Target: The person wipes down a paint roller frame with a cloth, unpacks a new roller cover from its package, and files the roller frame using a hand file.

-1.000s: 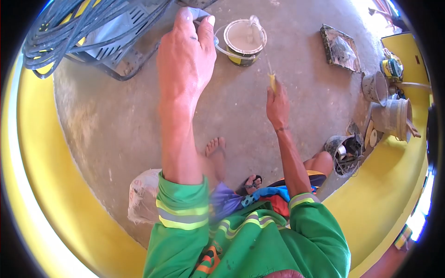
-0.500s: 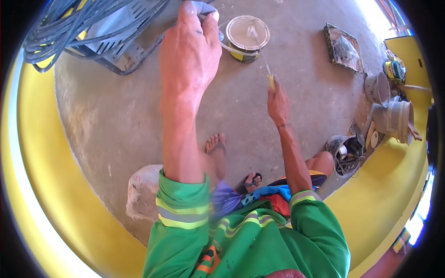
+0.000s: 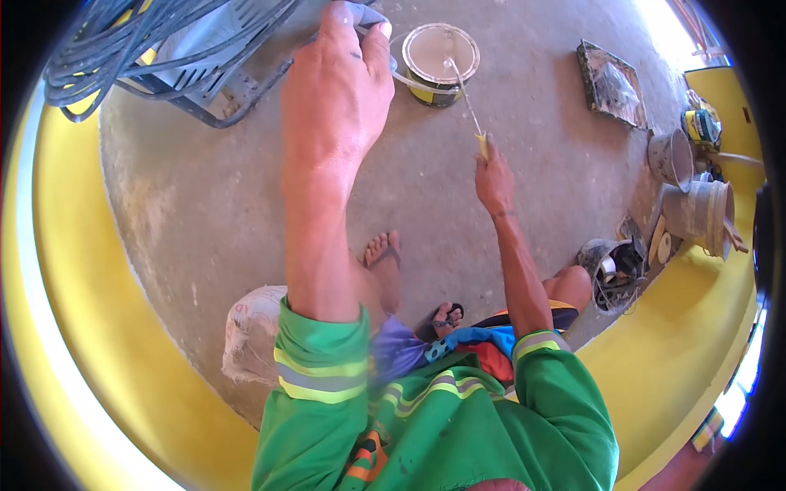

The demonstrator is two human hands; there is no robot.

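While our right hand [image 3: 494, 182] gripped a yellow-handled tool [image 3: 481, 147], its thin shaft slanted away from us into an open bucket [image 3: 424, 96], where the tool's pale far end lay within the rim. The bucket stood upright on the floor [image 3: 205, 237], ahead of us and beyond our right hand; it held something pale, and its outside was black and yellow. A pale carrying handle [image 3: 413, 83] drooped across its near left side.

Our left hand [image 3: 337, 106], raised close to the camera, pinched a grey piece [image 3: 366, 14] between thumb and fingers; the picture's top edge cut it off, so we could not tell what it was. Left of that hand we saw loops of dark cable [image 3: 90, 65]. Well apart on the right lay a dark-rimmed tray [image 3: 587, 79] with clear plastic in it. Nearer to us, a row of used buckets stood or leaned along the yellow wall [image 3: 655, 368], and a whitish sack [image 3: 255, 331] sat on the left.
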